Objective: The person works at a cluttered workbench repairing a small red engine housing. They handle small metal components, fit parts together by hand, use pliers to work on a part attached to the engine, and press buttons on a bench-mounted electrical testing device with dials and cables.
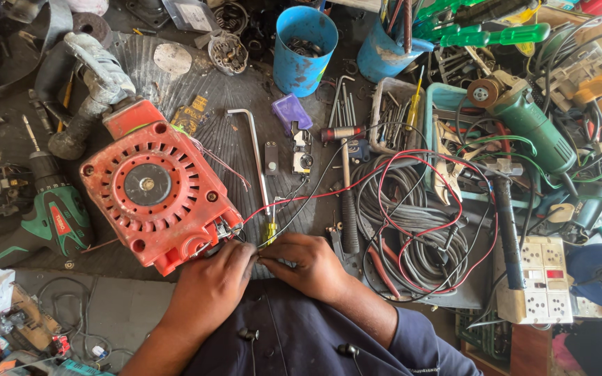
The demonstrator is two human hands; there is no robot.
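Bench: cluttered dark workbench (245, 118), tools everywhere.
Motor housing: red vented housing (158, 195) at nine o'clock, scuffed.
Hands: left hand (210, 285) and right hand (308, 264) pinch thin wires (301, 202) together.

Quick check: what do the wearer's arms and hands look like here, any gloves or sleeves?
Both hands are bare, no gloves, rings or watch visible. The left hand has a bare forearm, with no sleeve in view. The right hand leads to a dark navy sleeve pushed up near the elbow, matching the dark navy garment below.

blue cup (304, 50), green angle grinder (532, 125), hammer (346, 182), coiled cable (412, 223).
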